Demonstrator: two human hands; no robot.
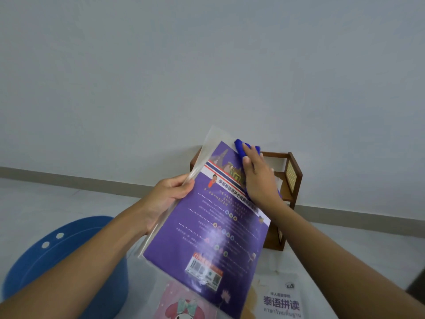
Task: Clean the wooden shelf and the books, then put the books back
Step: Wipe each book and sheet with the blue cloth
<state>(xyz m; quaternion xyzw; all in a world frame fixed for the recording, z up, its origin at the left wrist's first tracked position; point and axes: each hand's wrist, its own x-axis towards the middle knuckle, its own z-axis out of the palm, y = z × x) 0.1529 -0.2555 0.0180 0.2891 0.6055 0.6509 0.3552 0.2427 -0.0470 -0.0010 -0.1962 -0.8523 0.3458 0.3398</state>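
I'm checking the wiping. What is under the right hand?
A blue cloth, pressed by the right hand onto the purple book that the left hand holds. The hand hides the cloth's middle.

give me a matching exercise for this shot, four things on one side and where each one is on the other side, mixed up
Things
1. purple book in clear plastic cover
2. blue cloth
3. round blue plastic tub
4. brown wooden shelf

Places
a. standing against the pale wall
b. pressed on the book under the right hand
c. at lower left, beside the left forearm
d. gripped at its edge by the left hand

Pairs: 1-d, 2-b, 3-c, 4-a
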